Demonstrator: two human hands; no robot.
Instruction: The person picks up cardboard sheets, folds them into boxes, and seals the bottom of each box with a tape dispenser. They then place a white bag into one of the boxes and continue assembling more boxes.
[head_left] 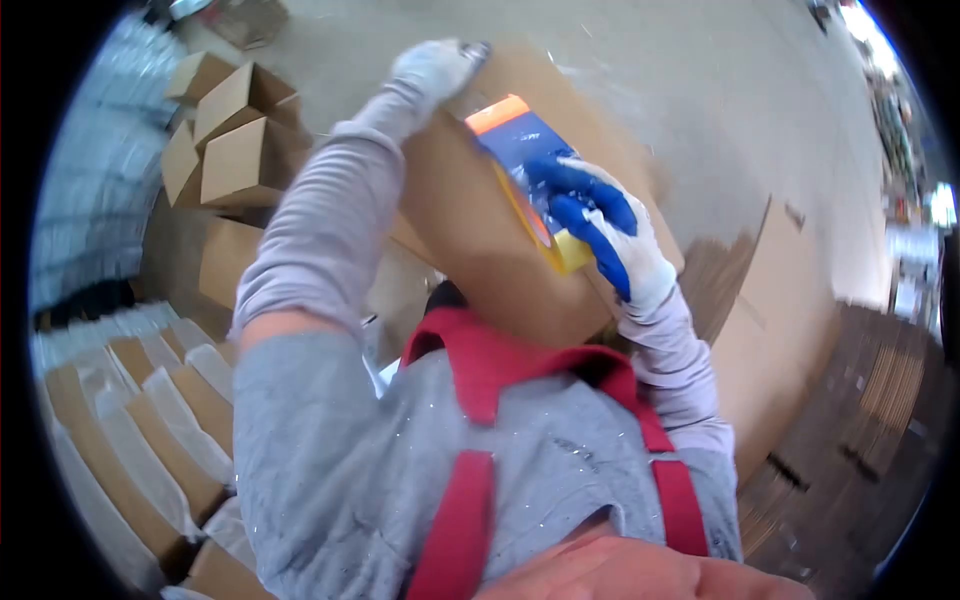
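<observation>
A brown cardboard box (455, 215) stands before me, partly blurred. My left hand (437, 72), in a white glove with dark fingertips, is at the box's far left corner, its fingers bent over the edge. My right hand (610, 220), in a white glove with a blue palm, is closed around a tape dispenser (520, 140). The dispenser has a blue body, an orange front edge and a yellow part at the near end. It is tilted over the top of the box, overlapping it in this view. The right palm hides part of its handle.
Several open cardboard boxes (245, 150) are piled at the left. Below them are rows of brown boxes with white wrapping (165, 400). Clear-wrapped stacks (100, 170) line the far left. A large cardboard sheet (775, 310) and stacked flat cardboard (890, 390) lie at the right.
</observation>
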